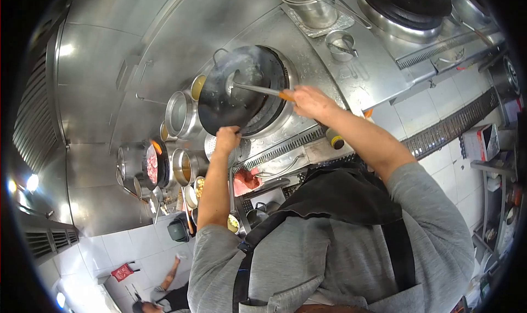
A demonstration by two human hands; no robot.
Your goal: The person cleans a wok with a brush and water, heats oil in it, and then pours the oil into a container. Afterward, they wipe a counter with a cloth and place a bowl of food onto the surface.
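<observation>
A large black wok (219,102) is tilted over the round burner on the steel stove. My left hand (227,139) is closed around the wok's handle at its near edge. In my right hand (310,102) is the orange-brown handle of a metal ladle (252,88), whose round head rests inside the wok. Thin light streaks and a little steam show on the wok's dark surface; any food in it is too faint to make out. A perforated metal skimmer (212,146) lies just beyond my left hand.
Steel pots (179,114) stand left of the wok, with a dark pan of pinkish food (152,162) farther left. A tall pot (315,8) and a second wok (406,6) are at the back right. Another person (170,296) is at the lower left.
</observation>
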